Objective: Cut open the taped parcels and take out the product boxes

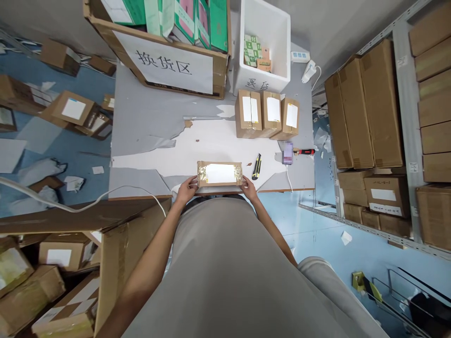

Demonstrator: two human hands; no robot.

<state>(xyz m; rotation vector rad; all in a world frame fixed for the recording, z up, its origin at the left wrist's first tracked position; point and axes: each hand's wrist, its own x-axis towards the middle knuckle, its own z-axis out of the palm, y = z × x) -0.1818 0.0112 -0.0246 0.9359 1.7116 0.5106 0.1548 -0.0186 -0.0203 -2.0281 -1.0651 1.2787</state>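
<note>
A small cardboard parcel (219,174) with a white label and shiny tape lies at the near edge of the grey table (148,117). My left hand (187,188) grips its left end, fingers curled around the corner. My right hand (248,188) holds its right end the same way. A black and yellow utility knife (257,166) lies just right of the parcel. Beyond the knife a phone (288,152) rests on its cable, with a red-handled tool (306,151) beside it.
Three labelled cardboard boxes (267,114) stand in a row at the back. Behind them are a white foam bin (264,44) and a big carton with a paper sign (165,51). Shelves of cartons (384,122) fill the right; boxes (45,281) and scraps litter the blue floor at left.
</note>
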